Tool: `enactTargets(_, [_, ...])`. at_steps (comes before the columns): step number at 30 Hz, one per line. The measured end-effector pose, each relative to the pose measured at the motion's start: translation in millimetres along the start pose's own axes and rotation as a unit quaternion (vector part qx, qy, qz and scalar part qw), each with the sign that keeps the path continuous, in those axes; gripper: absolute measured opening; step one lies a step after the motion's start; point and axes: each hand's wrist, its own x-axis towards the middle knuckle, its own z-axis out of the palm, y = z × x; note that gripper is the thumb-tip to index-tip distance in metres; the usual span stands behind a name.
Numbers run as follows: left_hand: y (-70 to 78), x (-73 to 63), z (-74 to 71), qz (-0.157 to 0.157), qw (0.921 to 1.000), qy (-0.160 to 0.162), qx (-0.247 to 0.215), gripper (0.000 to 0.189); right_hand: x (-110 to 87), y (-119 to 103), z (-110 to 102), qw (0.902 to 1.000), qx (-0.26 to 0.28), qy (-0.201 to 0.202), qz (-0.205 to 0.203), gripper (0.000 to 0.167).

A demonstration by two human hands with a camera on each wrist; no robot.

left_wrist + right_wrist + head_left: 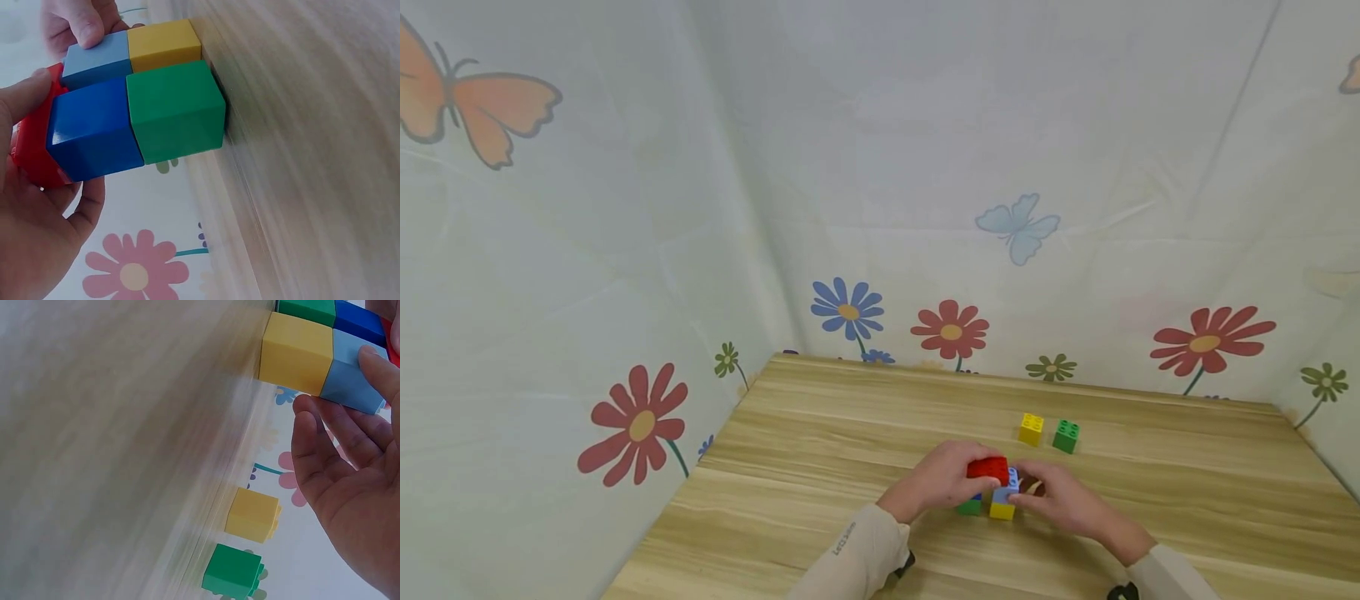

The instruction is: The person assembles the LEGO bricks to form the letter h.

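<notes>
Two small stacks of toy building bricks stand side by side on the wooden table. One has a dark blue brick (97,128) on a green brick (178,112); the other has a light blue brick (1004,496) on a yellow brick (1002,511). A longer red brick (992,469) lies over the dark blue one and reaches toward the light blue one, whose studs partly show. My left hand (942,481) grips the red brick between thumb and fingers. With thumb and fingertips, my right hand (1066,497) pinches the light blue brick from the right.
Behind the stacks, a loose yellow brick (1031,430) and a loose green brick (1065,437) sit apart on the table (850,433). A white curtain (880,167) printed with flowers and butterflies hangs along the table's back and left edges.
</notes>
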Motion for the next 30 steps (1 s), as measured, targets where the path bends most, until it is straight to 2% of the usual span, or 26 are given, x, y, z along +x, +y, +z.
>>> enactTargets(11, [3.2,0.0,-2.4,0.005,0.9995,-0.006,0.032,0.041,0.6,2.5,-0.2,1.0,0.003,-0.002,-0.001,0.034])
enactTargets(22, [1.6,-0.1,-1.9,0.012,0.9989,-0.004,0.045,0.042,0.8,5.3,-0.8,1.0,0.005,-0.003,-0.006,0.034])
enactTargets(26, [0.8,0.8,-0.8,0.013,0.9988,-0.004,0.048,0.042,0.8,6.6,-0.5,1.0,0.003,-0.004,-0.004,0.035])
enactTargets(30, [-1.0,1.6,1.2,-0.003,0.9997,-0.002,0.024,0.041,1.2,6.4,-0.4,1.0,-0.003,-0.005,0.002,0.035])
